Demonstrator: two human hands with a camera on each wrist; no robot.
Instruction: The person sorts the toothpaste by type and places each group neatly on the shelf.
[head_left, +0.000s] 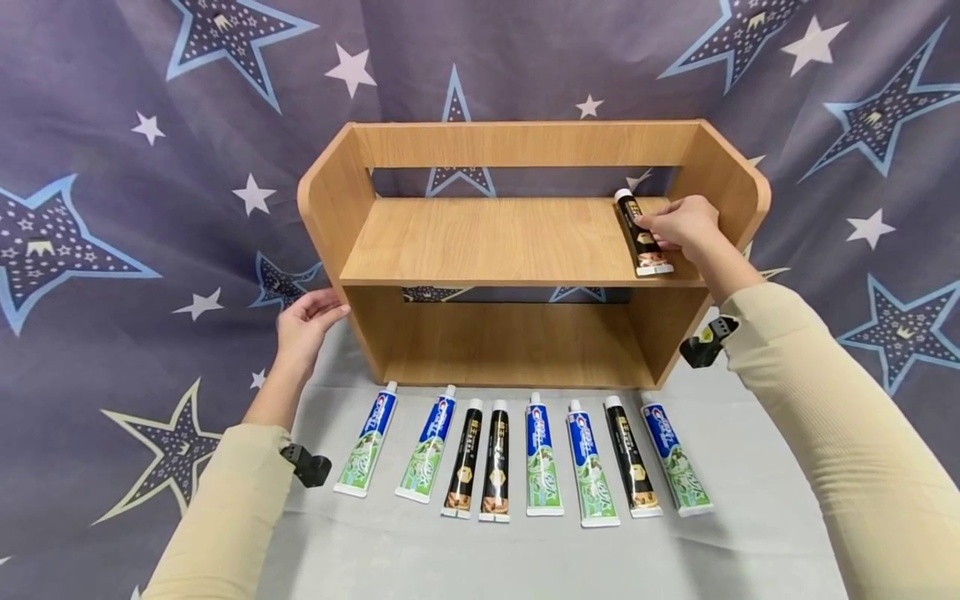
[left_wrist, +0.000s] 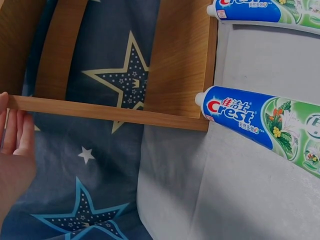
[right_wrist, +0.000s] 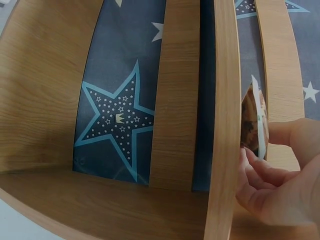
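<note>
My right hand point(head_left: 686, 223) pinches a black toothpaste tube point(head_left: 642, 237) over the right end of the upper shelf. Its white cap points to the back and its flat end lies near the front edge. In the right wrist view, thumb and fingers hold the tube's brown flat end point(right_wrist: 254, 122); the rest is hidden. At the left side panel of the wooden shelf unit point(head_left: 525, 143), my left hand point(head_left: 306, 325) touches the front edge with fairly straight fingers. The left wrist view shows those fingers point(left_wrist: 22, 132) along the panel's outer side.
On the grey cloth before the unit lies a row of tubes: several blue-and-green Crest toothpaste tubes point(head_left: 367, 442) and three black toothpaste tubes point(head_left: 462, 458), caps toward the unit. The lower shelf point(head_left: 517, 342) is open at the front. A star-patterned curtain point(head_left: 480, 50) hangs behind.
</note>
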